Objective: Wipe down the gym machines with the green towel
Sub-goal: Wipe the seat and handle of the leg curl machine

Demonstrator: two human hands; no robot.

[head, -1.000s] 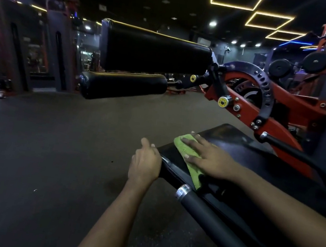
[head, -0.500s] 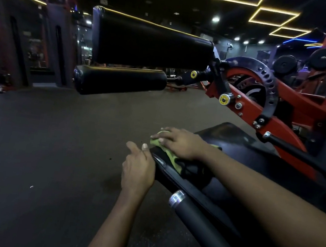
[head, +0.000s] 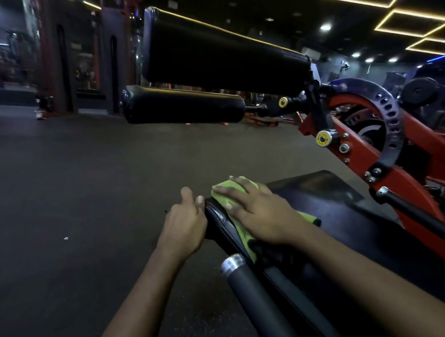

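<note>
The green towel (head: 241,230) lies over the front left corner of the machine's black padded seat (head: 351,225). My right hand (head: 258,212) lies flat on the towel with fingers spread, pressing it onto the pad. My left hand (head: 186,222) rests against the seat's left edge, thumb on the rim; its fingers curl down out of sight. The towel's middle is hidden under my right hand.
Two black roller pads (head: 224,53) (head: 184,109) hang ahead at chest height on a red frame (head: 404,178) with a perforated adjuster arc. A black handle bar (head: 275,306) with a silver cap runs along the seat's left side. Dark rubber floor (head: 52,200) lies to the left.
My right hand has slid the towel from mid-seat toward the front left corner and stays there. My left hand has kept to the seat's edge.
</note>
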